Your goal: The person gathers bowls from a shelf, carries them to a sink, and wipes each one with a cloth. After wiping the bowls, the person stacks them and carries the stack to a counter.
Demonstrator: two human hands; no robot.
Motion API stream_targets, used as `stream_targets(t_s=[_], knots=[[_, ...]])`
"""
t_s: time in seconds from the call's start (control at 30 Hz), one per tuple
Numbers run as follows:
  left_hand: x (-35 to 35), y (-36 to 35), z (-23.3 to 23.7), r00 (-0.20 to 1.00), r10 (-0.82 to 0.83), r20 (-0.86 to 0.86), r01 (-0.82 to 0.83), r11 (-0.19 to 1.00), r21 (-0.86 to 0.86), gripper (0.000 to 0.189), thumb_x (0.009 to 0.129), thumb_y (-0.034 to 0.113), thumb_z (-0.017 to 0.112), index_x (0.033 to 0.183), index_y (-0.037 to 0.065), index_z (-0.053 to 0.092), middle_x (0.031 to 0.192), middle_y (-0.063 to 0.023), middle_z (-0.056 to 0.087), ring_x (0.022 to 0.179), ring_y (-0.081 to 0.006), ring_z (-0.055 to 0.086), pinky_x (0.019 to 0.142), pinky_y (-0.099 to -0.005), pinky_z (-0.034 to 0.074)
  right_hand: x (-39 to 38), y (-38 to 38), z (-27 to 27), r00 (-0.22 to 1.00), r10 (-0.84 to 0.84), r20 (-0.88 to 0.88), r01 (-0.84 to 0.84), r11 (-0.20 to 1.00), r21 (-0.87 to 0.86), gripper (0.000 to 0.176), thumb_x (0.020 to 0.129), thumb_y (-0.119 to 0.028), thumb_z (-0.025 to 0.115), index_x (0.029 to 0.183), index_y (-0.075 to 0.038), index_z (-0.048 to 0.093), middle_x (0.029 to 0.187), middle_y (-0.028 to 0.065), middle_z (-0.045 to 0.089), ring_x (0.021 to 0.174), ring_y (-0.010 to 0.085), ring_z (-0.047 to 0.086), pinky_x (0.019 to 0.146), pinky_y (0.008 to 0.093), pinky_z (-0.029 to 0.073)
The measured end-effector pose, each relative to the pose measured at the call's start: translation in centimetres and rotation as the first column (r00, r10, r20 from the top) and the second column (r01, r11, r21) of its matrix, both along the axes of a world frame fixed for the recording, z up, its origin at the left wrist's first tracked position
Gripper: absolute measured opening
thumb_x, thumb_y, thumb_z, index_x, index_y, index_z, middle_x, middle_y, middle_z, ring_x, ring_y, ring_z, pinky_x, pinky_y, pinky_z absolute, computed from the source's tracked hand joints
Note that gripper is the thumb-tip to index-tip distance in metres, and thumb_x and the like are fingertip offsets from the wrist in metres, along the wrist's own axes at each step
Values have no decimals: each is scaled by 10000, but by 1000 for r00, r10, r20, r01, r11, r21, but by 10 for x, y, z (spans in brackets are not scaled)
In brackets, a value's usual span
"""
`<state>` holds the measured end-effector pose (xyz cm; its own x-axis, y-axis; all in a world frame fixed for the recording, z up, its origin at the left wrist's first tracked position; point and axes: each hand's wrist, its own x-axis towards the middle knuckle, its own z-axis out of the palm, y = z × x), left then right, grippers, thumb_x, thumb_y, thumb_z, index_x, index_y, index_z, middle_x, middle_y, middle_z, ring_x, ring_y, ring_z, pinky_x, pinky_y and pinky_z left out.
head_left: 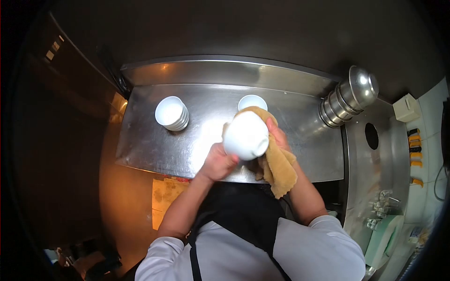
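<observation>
A white bowl (244, 133) is held up over the steel counter, tilted so that its foot points to the lower right. My left hand (219, 161) grips its lower left side, thumb on the outer wall. A tan cloth (281, 175) drapes around the bowl's far and right sides and hangs down on the right. My right hand (277, 135) is closed on this cloth against the bowl; some of its fingers are hidden. Just beyond stands another white bowl (253, 100), partly covered by the cloth. To the left is a stack of white bowls (172, 113).
The steel counter (145, 140) has a raised back edge. Stacked metal bowls (344, 100) lean at its right end. Farther right are a steel surface with a round hole (371, 136), a tap (385, 199), yellow-handled knives (415, 151) on the wall and a green-white board (384, 241).
</observation>
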<state>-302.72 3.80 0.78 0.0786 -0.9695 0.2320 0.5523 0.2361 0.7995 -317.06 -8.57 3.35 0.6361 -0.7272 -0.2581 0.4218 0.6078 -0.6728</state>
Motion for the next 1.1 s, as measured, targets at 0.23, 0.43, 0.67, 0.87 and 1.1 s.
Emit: stream_targets(t_s=[0.23, 0.43, 0.67, 0.87, 1.1], knots=[[-13, -24, 20, 919, 287, -269, -261, 957, 127, 707, 923, 223, 642, 1498, 83, 255, 1354, -131, 493, 1222, -232, 511, 1072, -384, 392, 11, 22, 10, 962, -125, -243, -26, 844, -536, 410, 943, -283, 656, 1216, 17, 592, 1088, 83, 670, 955, 195, 653, 848, 313, 509], [-2, -17, 5, 877, 177, -446, -76, 969, 234, 640, 893, 316, 613, 1430, 68, 370, 1291, -146, 540, 1187, -277, 544, 1043, -431, 437, 11, 33, -11, 921, -42, -388, -390, -74, -918, 506, 755, -89, 744, 1221, 20, 581, 1147, 157, 650, 1077, 315, 631, 942, 429, 494], [22, -4, 3, 638, -50, -768, 297, 937, 185, 698, 885, 574, 501, 1369, 71, 487, 1347, -226, 529, 1237, -437, 512, 1044, -604, 394, -13, -10, 1, 884, -67, -462, -429, 276, -860, 387, 648, 37, 679, 1034, 28, 664, 973, 177, 680, 980, 353, 642, 916, 461, 500], [25, -5, -9, 657, -7, -754, 397, 854, 338, 698, 911, 599, 451, 1377, 79, 459, 1336, -211, 533, 1168, -466, 546, 928, -659, 460, -2, -11, 7, 947, -317, -51, -180, -392, -902, 341, 873, -165, 644, 1183, -24, 646, 1199, 172, 640, 1104, 324, 616, 888, 407, 526], [9, -6, -6, 847, 62, -528, 199, 883, 424, 475, 973, 305, 471, 1335, -2, 481, 1279, -144, 585, 1135, -266, 592, 964, -400, 497, -2, 7, -29, 671, -163, -723, -693, -484, -534, 646, 910, -561, 537, 1324, -65, 534, 1273, 178, 576, 1144, 344, 562, 980, 440, 443]])
